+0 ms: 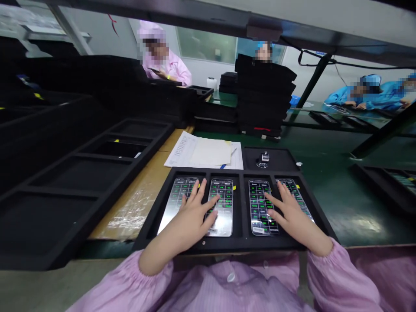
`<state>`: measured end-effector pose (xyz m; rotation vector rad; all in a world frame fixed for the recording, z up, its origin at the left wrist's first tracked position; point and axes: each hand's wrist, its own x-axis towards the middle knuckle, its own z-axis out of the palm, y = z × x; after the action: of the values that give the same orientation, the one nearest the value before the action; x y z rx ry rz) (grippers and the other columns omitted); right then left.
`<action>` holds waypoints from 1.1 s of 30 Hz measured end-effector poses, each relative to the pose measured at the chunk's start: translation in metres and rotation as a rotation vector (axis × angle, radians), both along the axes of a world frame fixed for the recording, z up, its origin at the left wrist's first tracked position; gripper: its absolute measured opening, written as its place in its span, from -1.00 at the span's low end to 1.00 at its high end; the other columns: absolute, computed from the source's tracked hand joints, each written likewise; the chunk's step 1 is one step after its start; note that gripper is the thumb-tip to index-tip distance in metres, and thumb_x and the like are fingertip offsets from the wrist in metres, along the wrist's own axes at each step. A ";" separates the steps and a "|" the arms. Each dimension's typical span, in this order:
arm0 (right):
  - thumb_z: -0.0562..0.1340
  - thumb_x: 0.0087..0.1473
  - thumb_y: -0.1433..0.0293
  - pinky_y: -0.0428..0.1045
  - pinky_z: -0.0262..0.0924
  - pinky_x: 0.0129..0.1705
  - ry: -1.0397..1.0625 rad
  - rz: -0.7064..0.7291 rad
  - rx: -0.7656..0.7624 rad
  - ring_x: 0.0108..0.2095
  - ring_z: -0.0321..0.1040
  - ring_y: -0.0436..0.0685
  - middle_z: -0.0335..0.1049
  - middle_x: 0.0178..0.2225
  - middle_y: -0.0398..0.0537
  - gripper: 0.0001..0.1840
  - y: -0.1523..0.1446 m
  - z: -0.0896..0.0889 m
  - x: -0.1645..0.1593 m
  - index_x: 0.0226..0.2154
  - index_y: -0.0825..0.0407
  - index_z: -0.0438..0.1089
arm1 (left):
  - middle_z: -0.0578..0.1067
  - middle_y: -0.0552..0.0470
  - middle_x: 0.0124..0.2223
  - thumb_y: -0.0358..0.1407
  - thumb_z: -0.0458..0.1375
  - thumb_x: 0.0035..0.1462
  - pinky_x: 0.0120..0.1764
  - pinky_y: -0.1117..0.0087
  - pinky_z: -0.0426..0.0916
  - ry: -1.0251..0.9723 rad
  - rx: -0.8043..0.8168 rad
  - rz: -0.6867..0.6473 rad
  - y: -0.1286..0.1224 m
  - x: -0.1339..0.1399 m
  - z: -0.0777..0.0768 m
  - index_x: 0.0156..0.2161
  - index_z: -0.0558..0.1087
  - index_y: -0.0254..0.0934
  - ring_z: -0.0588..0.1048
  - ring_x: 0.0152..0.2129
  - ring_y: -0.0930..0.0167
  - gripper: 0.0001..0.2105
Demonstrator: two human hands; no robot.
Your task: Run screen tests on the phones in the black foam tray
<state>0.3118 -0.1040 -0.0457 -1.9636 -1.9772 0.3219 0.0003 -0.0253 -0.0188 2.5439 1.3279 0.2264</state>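
Note:
A black foam tray [242, 247] lies in front of me, with several lit smartphones in its slots. Their screens show grids with green text. My left hand [191, 214] spreads its fingers over the far-left phone [170, 208] and the second phone [224, 212], index fingertip at the second screen. Stretched out on the right, my right hand [289, 212] spans the third phone [256, 208] and the far-right phone [300, 197], which it partly covers. Neither hand grips anything. Whether every fingertip presses the glass I cannot tell.
Behind the tray lie papers [211, 151] with a pen and a small metal device [264, 159]. Black trays [61, 212] fill the left side; a tall tray stack [263, 95] stands at the back. Co-workers in pink [175, 67] and blue [380, 97] sit beyond.

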 end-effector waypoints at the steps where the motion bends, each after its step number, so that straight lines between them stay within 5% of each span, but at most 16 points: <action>1: -0.07 0.29 -0.14 0.43 -0.21 0.36 0.013 -0.028 0.064 0.44 -0.41 0.44 -0.39 0.46 0.19 -0.22 0.002 0.001 0.000 0.28 0.03 0.28 | -0.16 -0.25 0.47 -0.16 -0.08 0.37 0.22 -0.31 0.08 -0.029 0.055 0.021 0.003 -0.001 0.000 0.29 0.31 -0.17 -0.19 0.38 -0.09 -0.54; 7: 0.02 0.37 0.12 0.33 -0.06 0.36 0.164 -0.107 0.385 0.41 -0.14 0.32 -0.19 0.44 0.06 -0.49 -0.033 0.006 -0.003 0.22 -0.01 0.30 | 0.11 -0.04 0.43 -0.21 -0.06 0.36 0.27 -0.07 0.23 -0.340 0.379 0.109 -0.013 -0.042 -0.003 0.26 0.32 -0.12 0.14 0.35 0.11 -0.59; 13: 0.04 0.35 0.23 0.37 -0.02 0.32 0.172 -0.376 0.566 0.30 0.13 0.35 0.17 0.30 0.16 -0.60 -0.067 0.000 0.021 0.05 0.05 0.43 | 0.35 0.16 0.30 -0.13 0.00 0.32 0.20 -0.12 0.34 -0.449 0.415 0.315 -0.030 -0.081 -0.016 0.11 0.45 0.03 0.40 0.19 0.10 -0.67; 16: 0.07 0.33 0.27 0.35 0.04 0.29 0.171 -0.353 0.598 0.27 0.18 0.35 0.21 0.28 0.12 -0.65 -0.075 0.001 0.024 -0.02 0.03 0.48 | 0.36 0.26 0.29 -0.14 0.00 0.30 0.25 -0.16 0.26 -0.481 0.423 0.331 -0.035 -0.083 -0.015 0.11 0.44 0.10 0.38 0.20 0.10 -0.67; 22: 0.02 0.32 0.38 0.33 0.02 0.32 0.118 0.139 0.518 0.35 0.02 0.33 0.15 0.33 -0.08 -0.60 -0.074 0.003 0.001 -0.05 -0.08 0.55 | 0.27 0.21 0.35 -0.36 0.03 0.26 0.30 -0.10 0.19 -0.452 0.469 0.054 -0.048 -0.072 -0.013 0.17 0.37 0.10 0.29 0.26 0.14 -0.57; 26: 0.03 0.34 0.36 0.42 -0.09 0.35 0.048 0.176 0.423 0.39 -0.11 0.36 -0.01 0.40 -0.13 -0.61 -0.067 -0.004 -0.008 -0.04 -0.11 0.56 | 0.27 0.05 0.35 -0.41 0.03 0.21 0.25 -0.06 0.24 -0.425 0.434 -0.097 -0.054 -0.059 -0.018 0.11 0.41 -0.05 0.24 0.29 0.12 -0.60; 33: 0.01 0.32 0.36 0.42 -0.15 0.37 0.123 0.134 0.468 0.38 -0.08 0.38 0.04 0.38 -0.16 -0.59 -0.066 -0.004 -0.006 -0.06 -0.09 0.57 | 0.20 -0.20 0.38 -0.31 0.05 0.20 0.17 -0.14 0.30 -0.306 0.289 -0.344 -0.055 -0.012 -0.004 0.02 0.51 -0.21 0.11 0.35 0.04 -0.68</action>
<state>0.3060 -0.1705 -0.0496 -1.4893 -1.8972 0.0042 -0.0117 -0.0805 -0.0228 2.7719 0.7777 0.7472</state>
